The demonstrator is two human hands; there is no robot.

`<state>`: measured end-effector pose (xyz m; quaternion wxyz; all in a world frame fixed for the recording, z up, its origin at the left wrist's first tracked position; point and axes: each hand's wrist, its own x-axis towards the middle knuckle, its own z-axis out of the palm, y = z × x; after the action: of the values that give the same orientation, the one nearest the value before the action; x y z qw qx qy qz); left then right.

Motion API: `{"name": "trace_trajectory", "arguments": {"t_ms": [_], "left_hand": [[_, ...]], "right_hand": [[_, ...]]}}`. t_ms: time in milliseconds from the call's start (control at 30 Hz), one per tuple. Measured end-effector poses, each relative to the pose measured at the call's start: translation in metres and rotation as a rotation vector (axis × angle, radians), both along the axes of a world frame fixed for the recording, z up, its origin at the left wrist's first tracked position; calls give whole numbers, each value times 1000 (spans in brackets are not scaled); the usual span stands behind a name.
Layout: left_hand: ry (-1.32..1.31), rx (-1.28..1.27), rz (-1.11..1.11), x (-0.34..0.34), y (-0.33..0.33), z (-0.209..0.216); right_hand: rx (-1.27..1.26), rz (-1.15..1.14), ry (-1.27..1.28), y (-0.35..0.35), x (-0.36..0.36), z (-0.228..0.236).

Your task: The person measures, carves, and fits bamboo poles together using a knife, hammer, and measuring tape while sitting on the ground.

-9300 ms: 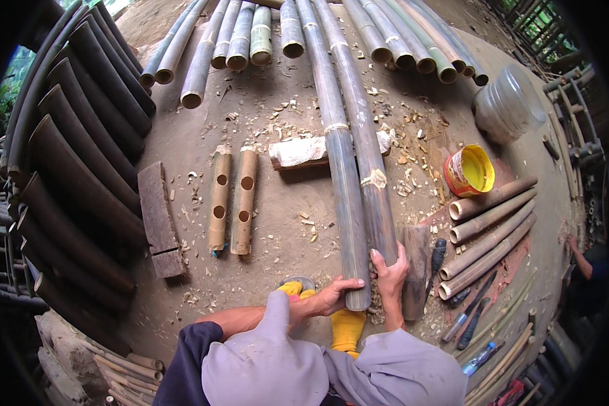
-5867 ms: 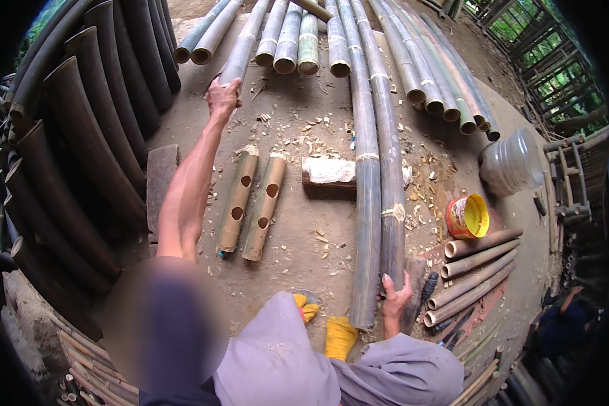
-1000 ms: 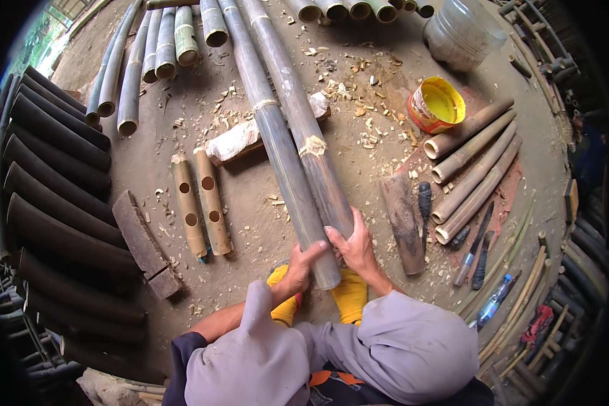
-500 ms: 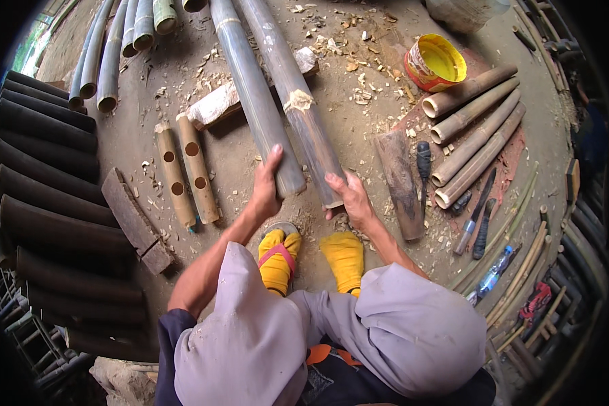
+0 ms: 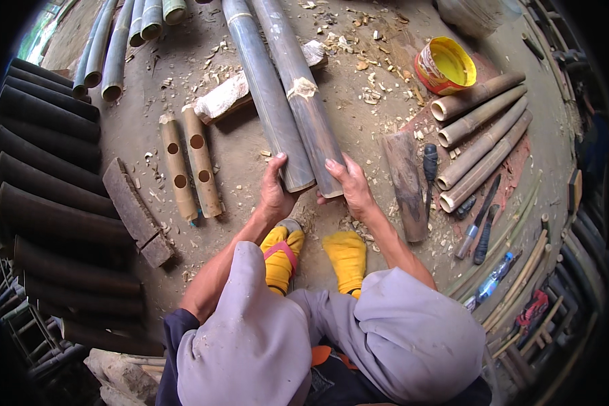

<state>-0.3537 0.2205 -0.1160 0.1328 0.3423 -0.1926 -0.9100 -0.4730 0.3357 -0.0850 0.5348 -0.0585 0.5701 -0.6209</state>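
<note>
Two long grey-brown bamboo poles lie side by side across a whitish wood block (image 5: 224, 96), their near ends raised in my hands. My left hand (image 5: 277, 189) is wrapped round the end of the left bamboo pole (image 5: 269, 101), thumb on top. Around the end of the right bamboo pole (image 5: 296, 74), which has a pale trimmed node, closes my right hand (image 5: 350, 184), thumb on top and fingers beneath. The near ends touch or nearly touch. Left of them lie two short bamboo pieces (image 5: 177, 169) with round holes cut in them.
Dark bamboo lengths (image 5: 54, 183) are stacked at the left. On the right are a yellow-red tub (image 5: 446, 66), several short bamboo tubes (image 5: 484, 152), a wood billet (image 5: 407, 193), a knife (image 5: 479, 216), a dark-handled tool (image 5: 430, 162) and a plastic bottle (image 5: 494, 277). Chips litter the ground.
The near ends of the two poles have come together, closing the gap between them. My left hand has shifted right with its pole. The whole view has shifted slightly.
</note>
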Motion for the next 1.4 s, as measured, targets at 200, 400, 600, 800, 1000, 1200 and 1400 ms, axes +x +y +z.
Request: {"name": "trace_trajectory", "arguments": {"t_ms": [200, 400, 600, 800, 1000, 1200, 1400], "left_hand": [[-46, -24, 38, 8, 4, -11], [22, -8, -16, 5, 6, -2], [34, -24, -26, 7, 13, -4], [-44, -15, -4, 10, 15, -1], [-41, 3, 6, 9, 16, -6], [-57, -16, 9, 11, 14, 0], [-42, -3, -53, 10, 12, -3]], "right_hand": [[-28, 29, -18, 1, 2, -3], [-32, -13, -8, 4, 2, -9], [-35, -32, -20, 5, 3, -9], [-46, -26, 8, 5, 4, -11], [-55, -63, 21, 6, 6, -10], [-52, -28, 17, 2, 5, -1], [-32, -25, -14, 4, 3, 4]]}}
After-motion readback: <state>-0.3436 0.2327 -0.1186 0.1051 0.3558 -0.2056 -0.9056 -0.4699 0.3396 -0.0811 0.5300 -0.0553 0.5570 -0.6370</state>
